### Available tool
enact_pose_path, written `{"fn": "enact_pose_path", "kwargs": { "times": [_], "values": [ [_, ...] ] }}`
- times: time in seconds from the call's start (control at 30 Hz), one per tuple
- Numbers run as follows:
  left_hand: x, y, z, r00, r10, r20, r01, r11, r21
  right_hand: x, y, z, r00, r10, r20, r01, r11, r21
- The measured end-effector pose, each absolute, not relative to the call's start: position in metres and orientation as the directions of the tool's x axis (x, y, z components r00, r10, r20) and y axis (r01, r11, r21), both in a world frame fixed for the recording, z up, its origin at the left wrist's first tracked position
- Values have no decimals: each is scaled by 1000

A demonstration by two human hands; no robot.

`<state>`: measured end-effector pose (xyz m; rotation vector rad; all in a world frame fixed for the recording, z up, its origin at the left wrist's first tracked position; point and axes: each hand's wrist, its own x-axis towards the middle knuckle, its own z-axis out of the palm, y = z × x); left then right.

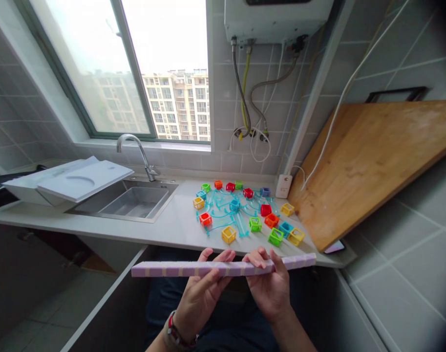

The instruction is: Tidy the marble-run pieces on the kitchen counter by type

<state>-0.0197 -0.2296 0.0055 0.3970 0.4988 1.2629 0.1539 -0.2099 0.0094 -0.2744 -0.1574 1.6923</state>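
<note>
Purple with pale bands across it, a long strip point(164, 269) lies level across both hands, just off the front edge of the table point(182, 210) and above the person's lap. The left hand point(201, 296) grips it a little left of the middle, with fingers on both its near and far sides. The right hand point(270, 293) pinches it further along, the fingers over the top and the thumb against it. Both hands seem to sit close to the centre so that the free ends balance — a piece this long would likely dip if held at one end. The right part angles up slightly, so it may be jointed or bendy; I cannot tell which.

Open-sided cubes point(228, 235) in red, orange, yellow, green and blue stand on the table around clear blue pieces point(241, 222), probably spread out so each is easy to see and pick. To the left, a white panel point(85, 178) rests partly over the sink point(164, 208), perhaps to keep it aside. On the right, a wooden board point(384, 156) leans against the wall — likely to save space.
</note>
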Motion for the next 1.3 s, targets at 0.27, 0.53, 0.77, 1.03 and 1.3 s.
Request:
{"fn": "enact_pose_path", "kwargs": {
  "times": [0.27,0.53,0.77,1.03,1.3],
  "values": [
    [-4,-234,15,273,903,-331,-764,412,496,146,-211,4,19,980,197,-761,141,-633],
    [-10,-236,22,104,980,-167,-669,193,718,140,-221,-15,-100,994,-40,-594,-92,-799],
    [-7,-237,21,119,970,-210,-647,237,725,137,-233,-1,-106,994,-39,-542,-90,-835],
    [-10,-230,21,118,978,-172,-641,208,739,137,-230,2,-67,996,-54,-521,-81,-850],
    [1,-232,14,10,979,-204,-593,170,787,138,-233,-7,5,995,97,-341,93,-935]
  ]
}}
